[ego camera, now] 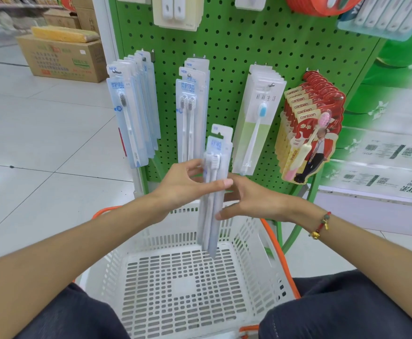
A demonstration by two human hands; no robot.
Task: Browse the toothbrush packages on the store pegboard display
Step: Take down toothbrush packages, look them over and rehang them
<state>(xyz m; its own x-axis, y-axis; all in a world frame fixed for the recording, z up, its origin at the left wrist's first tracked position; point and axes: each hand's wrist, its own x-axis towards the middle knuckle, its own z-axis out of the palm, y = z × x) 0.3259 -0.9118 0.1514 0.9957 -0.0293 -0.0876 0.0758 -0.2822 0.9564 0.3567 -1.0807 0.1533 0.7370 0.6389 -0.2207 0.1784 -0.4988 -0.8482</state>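
I see the white basket at 6 o'clock with only the tip of the twin toothbrush pack hanging over its slotted floor. My left hand pinches that pack at its upper part; my right hand holds its edge with thumb and fingers. The green pegboard stands at 12 o'clock, hung with single-brush packs, twin packs, a blue-brush pack and red canban packs. Pale floor tiles spread at 9 o'clock, with a cardboard box at 10 o'clock.
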